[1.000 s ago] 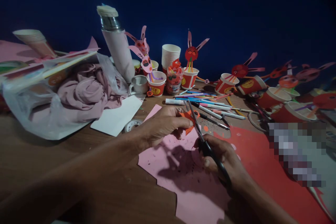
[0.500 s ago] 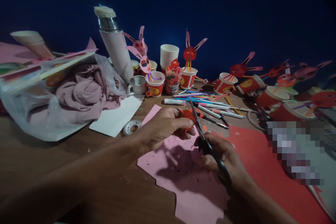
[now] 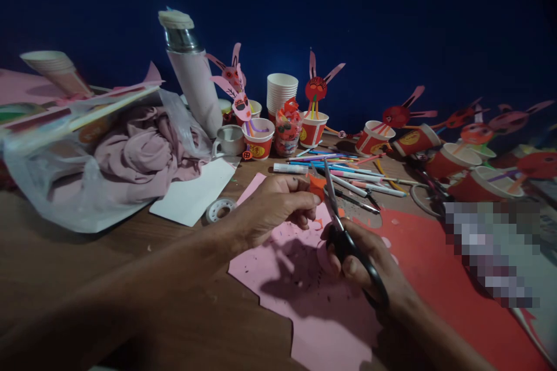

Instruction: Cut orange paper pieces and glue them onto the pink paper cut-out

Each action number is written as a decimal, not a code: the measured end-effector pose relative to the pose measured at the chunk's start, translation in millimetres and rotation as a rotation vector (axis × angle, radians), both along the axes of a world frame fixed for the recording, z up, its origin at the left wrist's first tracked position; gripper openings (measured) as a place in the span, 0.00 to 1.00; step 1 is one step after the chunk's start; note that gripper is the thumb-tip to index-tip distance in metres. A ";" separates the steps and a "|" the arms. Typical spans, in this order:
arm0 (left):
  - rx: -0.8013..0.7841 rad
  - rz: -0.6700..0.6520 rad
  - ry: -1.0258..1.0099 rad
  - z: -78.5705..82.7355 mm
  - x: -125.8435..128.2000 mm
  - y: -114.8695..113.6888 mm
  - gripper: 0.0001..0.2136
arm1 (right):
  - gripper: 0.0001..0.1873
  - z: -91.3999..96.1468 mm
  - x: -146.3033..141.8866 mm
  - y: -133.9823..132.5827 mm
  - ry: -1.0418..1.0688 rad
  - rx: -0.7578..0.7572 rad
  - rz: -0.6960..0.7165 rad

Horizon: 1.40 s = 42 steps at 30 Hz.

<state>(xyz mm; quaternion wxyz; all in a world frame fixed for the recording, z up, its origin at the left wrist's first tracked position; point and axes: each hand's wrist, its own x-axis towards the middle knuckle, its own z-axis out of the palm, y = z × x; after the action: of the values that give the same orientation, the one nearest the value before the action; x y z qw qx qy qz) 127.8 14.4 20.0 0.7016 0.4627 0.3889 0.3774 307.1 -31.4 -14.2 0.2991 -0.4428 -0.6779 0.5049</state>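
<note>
My left hand (image 3: 278,206) pinches a small piece of orange paper (image 3: 317,186) between thumb and fingers. In my right hand (image 3: 369,249) is a pair of scissors (image 3: 334,200) with black handles, its blades pointing up and away, close to the right of the orange paper. The blades look nearly closed and apart from the paper. Under both hands lies a sheet of pink paper (image 3: 274,284) with dark specks and small scraps on it. Red paper (image 3: 439,278) spreads to the right of my right hand.
Pens and markers (image 3: 357,175) lie behind my hands. Paper cups with rabbit figures (image 3: 261,142) line the back, near a stack of cups (image 3: 282,90) and a thermos (image 3: 194,84). At left are a plastic bag (image 3: 87,208), white paper (image 3: 194,197) and a tape roll (image 3: 220,210).
The scissors have shifted slightly right, away from the orange paper, and their blades have closed. The orange piece in my left hand looks smaller, and orange scraps now show beneath it.
</note>
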 end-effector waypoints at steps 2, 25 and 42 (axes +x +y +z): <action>-0.004 0.005 -0.004 -0.6 0.5 -0.4 0.01 | 0.28 -0.9 -0.5 -0.4 0.001 -0.006 0.013; -0.001 0.023 0.020 -2.5 2.7 -3.5 0.02 | 0.27 1.3 -4.4 -2.1 -0.059 -0.013 -0.006; 0.014 0.002 -0.016 -6.9 1.5 -1.3 0.02 | 0.26 3.2 -4.7 -1.2 -0.014 -0.037 -0.022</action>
<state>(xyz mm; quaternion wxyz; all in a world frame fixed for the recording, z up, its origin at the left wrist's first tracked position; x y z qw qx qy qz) 129.3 13.1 13.1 0.7011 0.4641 0.3812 0.3844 302.4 -32.7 -11.0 0.2917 -0.4590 -0.6657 0.5109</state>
